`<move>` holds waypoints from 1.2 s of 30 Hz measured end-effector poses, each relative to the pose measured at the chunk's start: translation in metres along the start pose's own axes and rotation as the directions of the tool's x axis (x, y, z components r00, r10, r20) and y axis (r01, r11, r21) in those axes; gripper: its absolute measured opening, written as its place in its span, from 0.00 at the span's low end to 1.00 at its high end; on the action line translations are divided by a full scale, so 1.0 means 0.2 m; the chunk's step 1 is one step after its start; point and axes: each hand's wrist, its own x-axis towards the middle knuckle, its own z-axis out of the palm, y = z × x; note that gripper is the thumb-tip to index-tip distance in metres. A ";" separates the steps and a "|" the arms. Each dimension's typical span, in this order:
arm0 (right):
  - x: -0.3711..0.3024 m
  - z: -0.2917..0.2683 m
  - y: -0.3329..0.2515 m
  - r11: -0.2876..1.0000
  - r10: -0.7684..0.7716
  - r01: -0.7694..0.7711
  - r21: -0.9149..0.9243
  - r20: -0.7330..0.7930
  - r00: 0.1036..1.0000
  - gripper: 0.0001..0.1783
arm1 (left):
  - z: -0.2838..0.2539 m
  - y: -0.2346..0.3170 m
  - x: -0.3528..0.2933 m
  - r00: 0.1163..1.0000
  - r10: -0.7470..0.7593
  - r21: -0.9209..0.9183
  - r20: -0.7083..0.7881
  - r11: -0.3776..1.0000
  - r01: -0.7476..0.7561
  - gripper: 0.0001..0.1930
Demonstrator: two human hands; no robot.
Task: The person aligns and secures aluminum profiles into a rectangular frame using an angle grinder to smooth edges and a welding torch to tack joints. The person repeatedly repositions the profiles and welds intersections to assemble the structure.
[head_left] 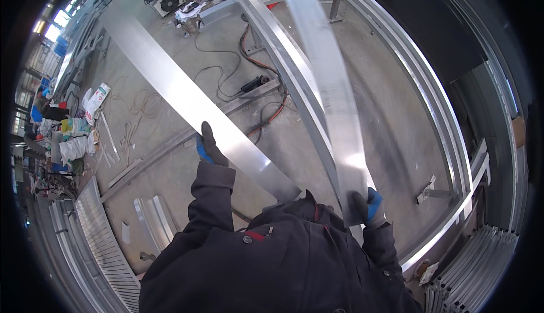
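Note:
A long flat aluminium strip (170, 89) slants from the upper left down to my waist. My left hand (209, 145), in a dark glove with blue on it, is closed on that strip's left edge, thumb up over the face. Another long metal strip (335, 81) rises from my right side past the top of the view, its upper part blurred. Around this strip's near end is my right hand (371, 205), also gloved, with the thumb on the face and fingers at the edge. Underneath both strips are metal frame beams (283, 47) resting on low supports.
A black angle grinder (255, 83) lies by a floor-level bar, with cables (266, 121) around it. White bags (93, 103) and clutter are at the left. Long rails (408, 58) curve along the right, beside stacked profiles (476, 270). A slatted panel (105, 239) stands lower left.

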 end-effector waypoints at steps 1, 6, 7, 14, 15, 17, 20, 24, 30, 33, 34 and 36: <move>0.01 0.03 -0.05 1.000 0.005 -0.005 -0.007 0.026 1.000 0.23 | 0.01 0.00 0.02 1.000 -0.012 -0.025 0.012 1.000 0.012 0.38; 0.12 0.23 -0.31 0.984 -0.134 0.157 -0.084 0.230 0.964 0.26 | 0.08 -0.01 0.11 0.990 -0.059 -0.208 0.125 0.974 0.084 0.41; 0.15 0.27 -0.35 0.976 -0.095 0.141 -0.163 0.264 0.960 0.28 | 0.08 -0.01 0.12 0.986 -0.033 -0.242 0.165 0.968 0.073 0.41; 0.21 0.47 -0.54 0.903 -0.106 0.276 -0.331 0.449 0.887 0.32 | -0.03 -0.02 0.12 0.984 -0.013 -0.418 0.177 0.904 0.087 0.52; 0.21 0.50 -0.54 0.895 -0.123 0.299 -0.330 0.460 0.879 0.33 | -0.07 -0.03 0.10 0.990 0.012 -0.394 0.138 0.918 0.044 0.53; 0.22 0.56 -0.54 0.906 -0.031 0.226 -0.358 0.477 0.878 0.35 | -0.16 -0.03 0.09 0.984 -0.061 -0.425 0.164 0.896 0.127 0.55; 0.25 0.66 -0.56 0.813 -0.110 0.376 -0.445 0.516 0.849 0.37 | -0.29 -0.05 0.11 0.990 0.016 -0.314 0.137 0.949 0.028 0.51; 0.32 0.84 -0.67 0.729 -0.053 0.430 -0.533 0.582 0.811 0.35 | -0.45 -0.05 0.23 0.982 -0.156 -0.345 0.108 0.920 0.184 0.46; 0.47 0.99 -0.74 0.636 -0.389 0.629 -0.447 0.518 0.762 0.42 | -0.61 -0.03 0.40 0.991 -0.126 -0.467 -0.036 0.879 0.095 0.44; 0.66 1.00 -0.73 0.699 -0.459 0.607 -0.378 0.413 0.786 0.47 | -0.64 0.00 0.50 0.999 -0.039 -0.455 -0.030 0.890 0.021 0.42; 0.72 0.99 -0.73 0.711 -0.486 0.608 -0.353 0.377 0.788 0.47 | -0.64 0.02 0.55 0.996 -0.050 -0.438 -0.072 0.899 0.013 0.41; 0.85 1.00 -0.73 0.774 -0.455 0.566 -0.284 0.373 0.809 0.46 | -0.64 0.07 0.64 0.999 -0.014 -0.464 -0.043 0.886 -0.008 0.40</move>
